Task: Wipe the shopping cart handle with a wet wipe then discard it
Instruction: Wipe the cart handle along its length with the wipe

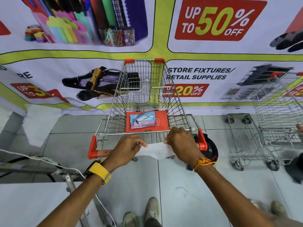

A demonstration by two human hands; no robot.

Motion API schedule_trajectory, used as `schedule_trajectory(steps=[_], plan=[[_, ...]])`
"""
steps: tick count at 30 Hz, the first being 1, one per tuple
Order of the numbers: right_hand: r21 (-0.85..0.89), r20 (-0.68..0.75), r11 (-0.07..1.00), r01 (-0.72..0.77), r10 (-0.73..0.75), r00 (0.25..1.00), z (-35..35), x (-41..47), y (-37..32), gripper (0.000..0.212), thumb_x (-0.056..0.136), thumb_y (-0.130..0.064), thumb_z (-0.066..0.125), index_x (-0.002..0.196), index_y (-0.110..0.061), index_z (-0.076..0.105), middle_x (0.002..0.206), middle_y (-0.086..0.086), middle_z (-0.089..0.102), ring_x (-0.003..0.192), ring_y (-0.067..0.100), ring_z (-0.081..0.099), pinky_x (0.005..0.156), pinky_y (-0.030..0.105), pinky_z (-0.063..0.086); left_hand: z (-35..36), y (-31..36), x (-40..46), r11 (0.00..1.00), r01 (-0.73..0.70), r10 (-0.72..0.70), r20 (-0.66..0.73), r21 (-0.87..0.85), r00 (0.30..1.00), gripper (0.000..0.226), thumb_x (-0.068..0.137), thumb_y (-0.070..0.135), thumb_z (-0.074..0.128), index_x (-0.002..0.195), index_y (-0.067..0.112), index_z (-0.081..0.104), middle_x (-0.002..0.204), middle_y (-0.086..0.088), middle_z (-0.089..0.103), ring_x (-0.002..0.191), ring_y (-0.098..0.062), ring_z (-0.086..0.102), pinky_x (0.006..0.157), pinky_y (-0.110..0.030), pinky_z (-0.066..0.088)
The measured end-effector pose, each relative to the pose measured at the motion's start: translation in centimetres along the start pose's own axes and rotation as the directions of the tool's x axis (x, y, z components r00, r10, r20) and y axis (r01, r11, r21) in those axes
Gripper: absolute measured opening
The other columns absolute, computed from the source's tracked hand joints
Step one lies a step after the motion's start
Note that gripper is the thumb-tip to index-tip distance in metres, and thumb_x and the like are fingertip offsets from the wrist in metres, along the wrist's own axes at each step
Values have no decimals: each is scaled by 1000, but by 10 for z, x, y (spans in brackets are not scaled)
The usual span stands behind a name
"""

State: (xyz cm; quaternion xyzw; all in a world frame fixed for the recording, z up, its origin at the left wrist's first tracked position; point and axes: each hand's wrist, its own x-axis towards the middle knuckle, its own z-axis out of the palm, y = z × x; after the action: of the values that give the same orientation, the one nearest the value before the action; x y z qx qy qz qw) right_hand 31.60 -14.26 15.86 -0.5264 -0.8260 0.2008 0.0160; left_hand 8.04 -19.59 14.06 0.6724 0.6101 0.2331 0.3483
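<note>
You hold the thin white wet wipe [156, 150] stretched flat between your left hand [125, 149] and right hand [179, 145], fingers pinched on its ends, over the red plastic cart handle [102, 152], whose middle they hide, with the pastel wipes packet [142, 122] on the red seat flap [161, 122] beyond.

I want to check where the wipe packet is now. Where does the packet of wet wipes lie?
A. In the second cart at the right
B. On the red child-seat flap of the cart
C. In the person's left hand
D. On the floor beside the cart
B: the wipe packet lies flat on the red flap just behind the handle, while both hands hold only the white wipe.
</note>
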Motion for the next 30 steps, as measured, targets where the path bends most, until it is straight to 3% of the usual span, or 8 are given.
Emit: schedule_trajectory(steps=[4, 7, 11, 13, 16, 22, 26, 30], plan=[[-142, -18, 989, -44, 42, 999, 9, 1, -2, 21, 101, -26, 60, 111, -18, 75, 123, 6, 65, 116, 32, 56, 98, 51, 50, 3, -1, 0, 999, -18, 17, 32, 35, 999, 22, 87, 0, 65, 97, 15, 78, 92, 4, 69, 81, -8, 61, 70, 0, 37], [-242, -155, 965, -97, 60, 986, 16, -4, -8, 19, 98, -20, 60, 111, -13, 73, 122, 10, 66, 113, 37, 59, 96, 51, 51, 6, -2, 0, 1000, -11, 10, 34, 16, 999, 20, 86, 1, 69, 95, 16, 79, 90, -1, 69, 76, -12, 62, 66, -3, 39], [35, -453, 999, -30, 42, 891, 43, -20, -24, 9, 88, -2, 66, 96, -3, 71, 101, 18, 73, 86, 40, 67, 72, 45, 60, 10, -5, 3, 999, 8, -8, 4, -43, 1000, 19, 85, 1, 70, 94, 15, 79, 89, -3, 71, 74, -10, 63, 67, -6, 42], [171, -417, 985, 6, 67, 906, 61, -26, -34, 15, 92, -6, 65, 103, -3, 76, 107, 17, 77, 94, 38, 72, 81, 42, 63, 11, -6, 6, 998, 23, -23, -9, -64, 1000, 19, 85, 1, 70, 94, 15, 80, 89, 0, 73, 73, -6, 63, 67, -4, 42], [189, -369, 982, 30, 43, 928, 83, -26, -42, 21, 96, -13, 65, 110, -8, 78, 112, 11, 80, 103, 33, 73, 96, 42, 59, 9, -12, 9, 997, 14, -14, 5, -70, 1000, 19, 85, 0, 69, 93, 14, 79, 89, 5, 73, 75, 1, 63, 71, -8, 44], [-51, -392, 999, 3, -22, 920, 102, -20, -58, 31, 101, -40, 50, 118, -28, 73, 109, -1, 79, 103, 28, 70, 101, 54, 51, -30, -58, 0, 991, 4, 15, -148, 132, 989, 21, 94, 6, 58, 103, 15, 75, 103, -1, 71, 98, -18, 62, 86, -31, 47], [-98, -406, 995, -26, -16, 914, 114, -14, -73, 30, 102, -44, 49, 122, -34, 69, 111, -5, 78, 105, 25, 69, 109, 62, 41, -56, -99, -13, 921, 1, 32, -77, 389, 997, 31, 96, 3, 52, 120, 13, 69, 126, -10, 68, 124, -31, 56, 110, -45, 34], [-83, -417, 997, 3, -37, 908, 135, -4, -102, 29, 103, -46, 48, 123, -37, 66, 109, -8, 75, 103, 25, 67, 109, 65, 36, -58, -116, -22, 960, 58, -42, -65, 275, 997, 37, 104, 15, 38, 136, 11, 56, 145, -10, 54, 144, -28, 37, 123, -50, 16]])
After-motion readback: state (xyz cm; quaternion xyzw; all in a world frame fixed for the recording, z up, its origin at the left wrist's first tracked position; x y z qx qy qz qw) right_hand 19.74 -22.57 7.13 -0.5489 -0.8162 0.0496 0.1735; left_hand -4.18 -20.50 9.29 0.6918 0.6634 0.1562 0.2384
